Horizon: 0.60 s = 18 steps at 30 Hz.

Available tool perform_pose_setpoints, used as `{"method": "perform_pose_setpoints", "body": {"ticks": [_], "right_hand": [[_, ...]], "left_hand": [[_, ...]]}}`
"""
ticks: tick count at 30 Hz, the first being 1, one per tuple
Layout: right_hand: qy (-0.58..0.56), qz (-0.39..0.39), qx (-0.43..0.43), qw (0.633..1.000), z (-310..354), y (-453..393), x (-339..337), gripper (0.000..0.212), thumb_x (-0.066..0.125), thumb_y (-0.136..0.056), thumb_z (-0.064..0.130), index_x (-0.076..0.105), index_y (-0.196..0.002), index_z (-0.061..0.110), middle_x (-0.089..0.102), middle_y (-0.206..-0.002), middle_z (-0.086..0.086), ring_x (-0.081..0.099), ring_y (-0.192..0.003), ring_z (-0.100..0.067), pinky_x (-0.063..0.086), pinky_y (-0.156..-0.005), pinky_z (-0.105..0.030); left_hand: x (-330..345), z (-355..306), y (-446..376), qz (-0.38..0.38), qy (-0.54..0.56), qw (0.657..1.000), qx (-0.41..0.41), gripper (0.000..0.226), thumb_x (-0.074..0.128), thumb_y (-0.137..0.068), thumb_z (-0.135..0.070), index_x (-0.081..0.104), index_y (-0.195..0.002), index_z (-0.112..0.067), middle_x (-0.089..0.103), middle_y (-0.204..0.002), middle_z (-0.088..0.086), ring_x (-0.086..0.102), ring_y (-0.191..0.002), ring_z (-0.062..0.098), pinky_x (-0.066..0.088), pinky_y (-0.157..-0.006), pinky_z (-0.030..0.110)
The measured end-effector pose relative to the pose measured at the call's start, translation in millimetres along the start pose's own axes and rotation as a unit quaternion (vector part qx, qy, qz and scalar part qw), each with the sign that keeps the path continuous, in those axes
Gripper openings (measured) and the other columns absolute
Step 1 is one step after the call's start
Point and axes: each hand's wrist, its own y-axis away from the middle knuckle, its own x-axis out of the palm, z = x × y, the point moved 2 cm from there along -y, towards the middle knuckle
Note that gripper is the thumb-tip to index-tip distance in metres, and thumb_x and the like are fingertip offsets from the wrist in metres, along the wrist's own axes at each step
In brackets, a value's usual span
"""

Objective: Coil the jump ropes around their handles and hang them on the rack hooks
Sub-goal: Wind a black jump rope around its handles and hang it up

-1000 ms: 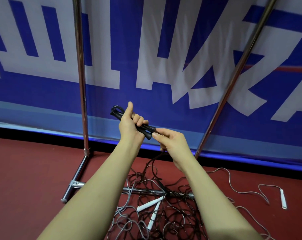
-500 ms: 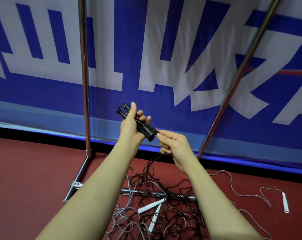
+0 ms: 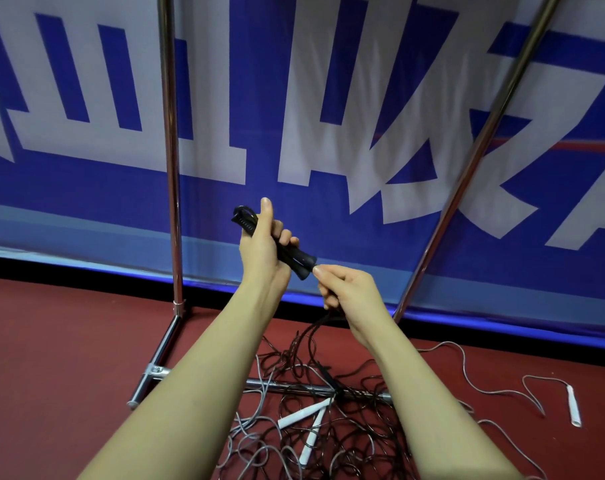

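We see the left hand [image 3: 264,247] curled round a pair of black ribbed plastic jump-rope handles [image 3: 287,251], held together and tilted, their upper ends up and to the left with a loop of cord at the top, their lower ends down and to the right. The thumb stands straight up along them. The right hand [image 3: 349,292] sits just below and right of the handles' lower ends, fingers bent and pinching the thin dark brown rope cord [image 3: 315,327] — it trails down from that hand into a tangled heap of dark and grey cords [image 3: 329,438] on the red floor [image 3: 69,358]. Two white slim plastic handles [image 3: 303,415] lie in the heap, and a third white handle [image 3: 574,405] lies well apart to the right on a grey cord. The chrome metal rack [image 3: 171,168] stands behind the hands — its base bar crossed by the heap — before a blue and white banner [image 3: 329,98].
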Motion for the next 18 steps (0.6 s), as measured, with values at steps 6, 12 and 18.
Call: {"method": "perform_pose_setpoints", "body": {"ticks": [6,12,18], "right_hand": [[-0.032,-0.026,-0.019,0.999,1.2,-2.9,1.5,0.023,0.063,-0.092,0.014,0.069,-0.114,0.011,0.035,-0.055,0.008,0.028,-0.053,-0.010,0.031,-0.054,-0.023],[0.012,-0.003,-0.038,0.999,3.1,-3.0,1.1,0.017,0.056,-0.097,0.017,0.071,-0.100,0.023,0.031,-0.057,0.007,0.026,-0.055,-0.011,0.028,-0.053,-0.025],[-0.050,0.035,0.017,0.998,3.9,-0.8,0.1,0.024,0.046,-0.100,0.013,0.068,-0.090,0.012,0.063,-0.064,-0.001,0.054,-0.055,-0.016,0.047,-0.071,-0.031]], "left_hand": [[-0.9,-2.4,-2.7,0.006,0.094,0.994,-0.053,0.039,0.054,-0.097,-0.037,0.044,-0.066,-0.015,0.044,-0.055,-0.003,0.045,-0.045,0.011,0.045,-0.050,0.023],[2.8,-2.1,0.9,0.008,0.063,0.995,-0.080,0.041,0.049,-0.100,-0.038,0.042,-0.066,-0.016,0.040,-0.049,-0.004,0.044,-0.042,0.011,0.051,-0.051,0.026],[3.6,-5.5,1.5,0.021,0.049,0.996,-0.076,0.049,0.047,-0.099,-0.045,0.029,-0.060,-0.020,0.025,-0.046,-0.007,0.026,-0.036,0.009,0.034,-0.042,0.019]]}}
